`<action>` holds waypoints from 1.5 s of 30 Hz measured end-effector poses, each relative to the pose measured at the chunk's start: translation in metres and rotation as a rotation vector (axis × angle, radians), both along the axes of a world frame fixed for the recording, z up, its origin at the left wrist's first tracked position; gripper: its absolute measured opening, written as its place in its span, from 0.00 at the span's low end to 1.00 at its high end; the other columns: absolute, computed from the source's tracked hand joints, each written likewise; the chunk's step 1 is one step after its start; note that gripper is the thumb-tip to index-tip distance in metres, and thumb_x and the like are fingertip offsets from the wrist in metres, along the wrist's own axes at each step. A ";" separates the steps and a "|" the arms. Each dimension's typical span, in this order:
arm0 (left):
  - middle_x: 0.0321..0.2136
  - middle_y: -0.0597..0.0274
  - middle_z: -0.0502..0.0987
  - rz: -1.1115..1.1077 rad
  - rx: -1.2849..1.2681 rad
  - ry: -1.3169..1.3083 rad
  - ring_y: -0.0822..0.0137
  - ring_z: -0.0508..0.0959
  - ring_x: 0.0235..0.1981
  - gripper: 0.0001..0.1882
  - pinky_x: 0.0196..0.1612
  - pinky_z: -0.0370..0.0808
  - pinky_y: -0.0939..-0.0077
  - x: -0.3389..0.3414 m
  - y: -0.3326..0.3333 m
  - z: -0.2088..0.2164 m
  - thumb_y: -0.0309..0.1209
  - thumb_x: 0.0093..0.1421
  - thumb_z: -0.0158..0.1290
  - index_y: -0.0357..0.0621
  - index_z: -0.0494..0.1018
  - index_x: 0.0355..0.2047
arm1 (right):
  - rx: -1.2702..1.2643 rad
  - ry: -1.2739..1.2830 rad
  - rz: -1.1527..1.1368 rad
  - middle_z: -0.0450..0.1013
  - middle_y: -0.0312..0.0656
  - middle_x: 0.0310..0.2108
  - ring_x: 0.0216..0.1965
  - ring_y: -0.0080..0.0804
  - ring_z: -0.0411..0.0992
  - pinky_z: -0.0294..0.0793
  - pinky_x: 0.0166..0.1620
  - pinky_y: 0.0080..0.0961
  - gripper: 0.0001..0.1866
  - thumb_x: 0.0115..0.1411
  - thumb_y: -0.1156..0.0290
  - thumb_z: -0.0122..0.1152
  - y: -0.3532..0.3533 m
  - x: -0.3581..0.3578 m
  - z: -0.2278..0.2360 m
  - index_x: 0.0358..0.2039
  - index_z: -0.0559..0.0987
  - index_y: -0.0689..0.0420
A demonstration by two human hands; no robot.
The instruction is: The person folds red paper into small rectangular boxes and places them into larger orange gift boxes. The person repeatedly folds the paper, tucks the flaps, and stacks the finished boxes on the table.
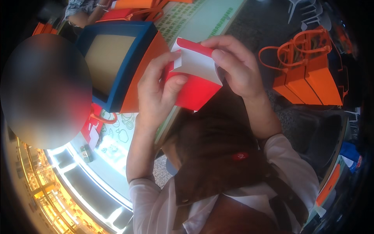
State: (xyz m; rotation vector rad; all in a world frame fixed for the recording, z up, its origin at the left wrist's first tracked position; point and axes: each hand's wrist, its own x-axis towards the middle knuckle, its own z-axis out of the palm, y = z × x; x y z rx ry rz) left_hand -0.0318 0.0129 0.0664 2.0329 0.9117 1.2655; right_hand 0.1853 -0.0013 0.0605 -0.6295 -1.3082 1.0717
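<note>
A small red cardboard box [196, 91] with a white inside is held up in front of me, its top standing open. My left hand [157, 80] grips its left side, thumb on the red front and fingers at the upper left edge. With thumb and fingers, my right hand [235, 64] pinches the red flap [193, 46] at the box's upper right corner. Just behind my left hand is a large orange box [146, 66] with a blue rim, brown board showing inside it.
Orange gift bags [307, 80] with looped handles stand at the right. A white table [194, 19] with green print runs behind the boxes. Another person's arm [93, 15] shows at the top left, near red and orange bags [120, 15]. Lit display shelves [46, 187] are at the lower left.
</note>
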 end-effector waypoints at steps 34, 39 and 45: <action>0.47 0.53 0.73 -0.022 0.036 0.075 0.60 0.75 0.49 0.35 0.51 0.73 0.66 0.011 -0.008 -0.025 0.62 0.69 0.44 0.37 0.69 0.52 | 0.028 -0.234 -0.046 0.79 0.43 0.46 0.45 0.29 0.77 0.74 0.47 0.28 0.28 0.66 0.70 0.60 -0.062 0.020 -0.009 0.66 0.68 0.57; 0.51 0.51 0.72 -0.070 0.042 0.122 0.58 0.74 0.53 0.34 0.54 0.72 0.65 0.007 0.000 -0.035 0.59 0.71 0.43 0.36 0.67 0.56 | 0.107 -0.174 -0.114 0.78 0.46 0.50 0.48 0.34 0.78 0.76 0.48 0.30 0.28 0.67 0.69 0.60 -0.055 0.014 -0.029 0.66 0.68 0.56; 0.51 0.51 0.73 -0.019 -0.066 0.093 0.57 0.74 0.53 0.41 0.55 0.72 0.63 0.012 -0.004 -0.039 0.65 0.66 0.45 0.35 0.67 0.56 | 0.040 -0.152 -0.052 0.76 0.46 0.53 0.49 0.34 0.77 0.75 0.49 0.31 0.31 0.65 0.71 0.62 -0.053 0.015 -0.033 0.68 0.65 0.57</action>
